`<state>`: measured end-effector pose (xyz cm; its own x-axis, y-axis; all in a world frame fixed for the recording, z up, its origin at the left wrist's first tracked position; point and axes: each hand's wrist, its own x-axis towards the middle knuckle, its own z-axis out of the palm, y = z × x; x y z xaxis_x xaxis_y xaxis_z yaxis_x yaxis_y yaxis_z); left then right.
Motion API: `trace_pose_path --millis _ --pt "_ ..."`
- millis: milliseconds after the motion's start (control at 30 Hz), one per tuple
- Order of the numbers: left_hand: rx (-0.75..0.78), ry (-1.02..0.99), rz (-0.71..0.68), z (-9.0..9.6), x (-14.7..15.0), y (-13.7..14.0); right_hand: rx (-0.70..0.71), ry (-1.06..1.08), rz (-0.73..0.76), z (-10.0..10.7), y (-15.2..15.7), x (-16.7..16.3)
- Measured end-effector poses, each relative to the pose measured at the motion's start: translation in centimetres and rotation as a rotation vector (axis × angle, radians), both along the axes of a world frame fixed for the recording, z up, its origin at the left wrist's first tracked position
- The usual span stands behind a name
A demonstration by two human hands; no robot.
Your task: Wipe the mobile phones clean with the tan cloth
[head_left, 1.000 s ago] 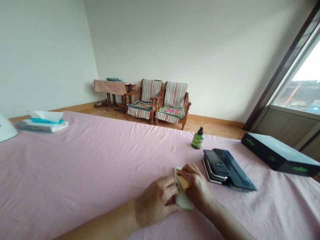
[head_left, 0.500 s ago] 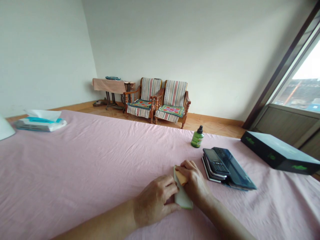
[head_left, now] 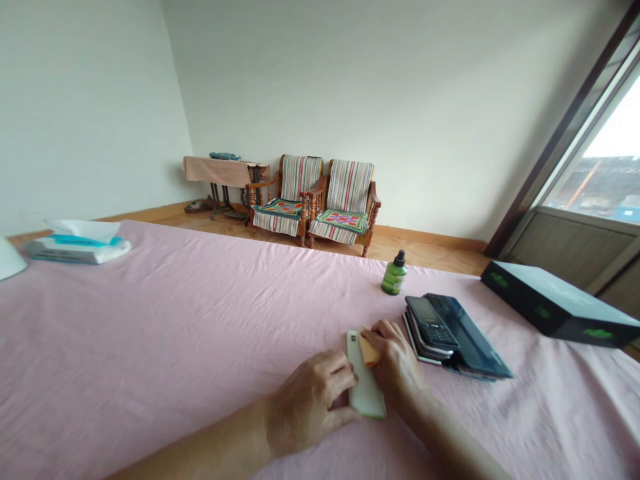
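Note:
A white phone (head_left: pixel 367 392) lies back up on the pink cloth, its dark camera window showing at the far end. My left hand (head_left: pixel 317 400) grips the phone's left edge, fingertips on the side and thumb near the bottom corner. In my right hand (head_left: pixel 395 360) is a folded orange cloth (head_left: pixel 369 352), pinched under the fingers and pressed on the phone's upper right part. Just right of that hand sits a stack of phones, with a keypad phone (head_left: pixel 431 325) on top and a dark blue phone (head_left: pixel 470 333) beside it.
A green spray bottle (head_left: pixel 395 275) stands beyond my hands. A black box (head_left: pixel 557 303) lies at the right edge, a tissue pack (head_left: pixel 80 245) at the far left. Past the pink cloth (head_left: pixel 175 333) are two wooden chairs (head_left: pixel 347 193) and a covered sewing table (head_left: pixel 220 172).
My right hand has slid the orange cloth rightward across the phone, uncovering its camera window. The left hand stays in place on the phone.

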<state>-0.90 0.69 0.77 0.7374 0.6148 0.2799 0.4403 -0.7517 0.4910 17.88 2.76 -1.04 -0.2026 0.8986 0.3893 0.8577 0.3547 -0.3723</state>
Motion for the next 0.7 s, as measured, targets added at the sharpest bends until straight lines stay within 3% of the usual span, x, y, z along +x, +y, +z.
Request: trace_pose_path --millis 267,500,700 --pt "0.014 0.045 0.018 0.2 0.1 0.0 -0.017 0.078 0.156 0.7 0.3 -1.3" --pt "0.046 0.085 -0.001 0.3 0.2 0.1 -0.007 -0.01 -0.001 0.6 0.1 -0.4" --pt "0.149 0.113 -0.01 0.1 0.5 -0.3 0.015 0.066 0.105 0.3 0.4 -0.3"
